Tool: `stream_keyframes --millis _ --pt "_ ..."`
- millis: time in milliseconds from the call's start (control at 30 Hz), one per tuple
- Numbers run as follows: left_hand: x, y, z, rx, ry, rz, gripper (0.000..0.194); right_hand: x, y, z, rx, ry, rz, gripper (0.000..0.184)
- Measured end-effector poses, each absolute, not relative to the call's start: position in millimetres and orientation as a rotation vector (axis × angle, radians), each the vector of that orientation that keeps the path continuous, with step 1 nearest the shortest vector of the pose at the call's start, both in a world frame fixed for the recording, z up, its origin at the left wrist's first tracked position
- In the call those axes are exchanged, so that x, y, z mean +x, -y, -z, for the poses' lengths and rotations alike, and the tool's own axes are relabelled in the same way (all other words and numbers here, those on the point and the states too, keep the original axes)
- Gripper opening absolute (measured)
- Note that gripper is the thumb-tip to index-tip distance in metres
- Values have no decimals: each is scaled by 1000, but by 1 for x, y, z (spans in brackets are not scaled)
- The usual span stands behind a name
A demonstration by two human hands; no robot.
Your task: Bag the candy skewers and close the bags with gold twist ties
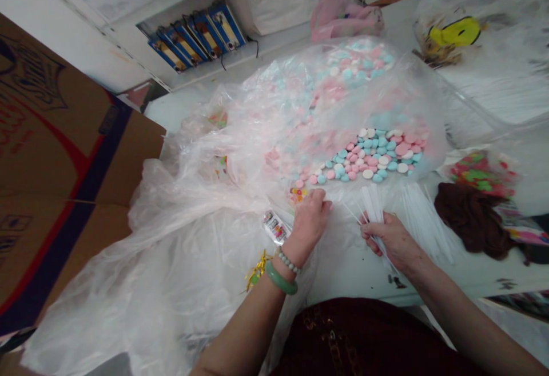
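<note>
My right hand (390, 239) is closed around a bundle of thin white sticks (372, 207), which fan out above the fingers; one pokes out to the left. My left hand (309, 216), with a bead bracelet and a green bangle at the wrist, has its fingers curled down over the table. Its fingertips are turned away, so anything in them is hidden. Just beside it lie a small packet of colourful sweets (299, 194) and a white printed packet (275, 227). Pink, blue and white round candies (369, 156) spill towards the hands from a large clear plastic bag (278, 102).
More white sticks (429, 222) lie at right, near a brown cloth (469, 219) and a bag of red and green sweets (482, 173). Crumpled plastic sheeting (171, 262) and gold ribbon (258, 270) are at left. A cardboard box (55, 153) stands beyond.
</note>
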State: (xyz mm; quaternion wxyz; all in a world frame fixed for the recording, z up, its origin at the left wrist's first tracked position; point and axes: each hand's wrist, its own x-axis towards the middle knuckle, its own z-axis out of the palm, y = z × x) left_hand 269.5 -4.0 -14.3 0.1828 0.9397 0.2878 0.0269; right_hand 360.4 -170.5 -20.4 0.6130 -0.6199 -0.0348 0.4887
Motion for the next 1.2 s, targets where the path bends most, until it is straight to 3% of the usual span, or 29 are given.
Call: stream_keyframes --millis 167,467,633,800,1200 --pt "264 19 27 2715 -687 143 18 357 172 23 -1407 77 -1132 11" --pt "249 18 35 2538 -532 -58 26 354 169 16 -1424 85 -1104 15" --pt "252 5 26 1837 -890 -270 28 350 167 10 -1503 193 -1143 15" --pt "244 -2 5 944 -788 -237 38 339 158 4 -1597 301 -1134 12" --pt "228 4 4 659 -705 -249 32 323 150 1 -1603 323 -1143 12"
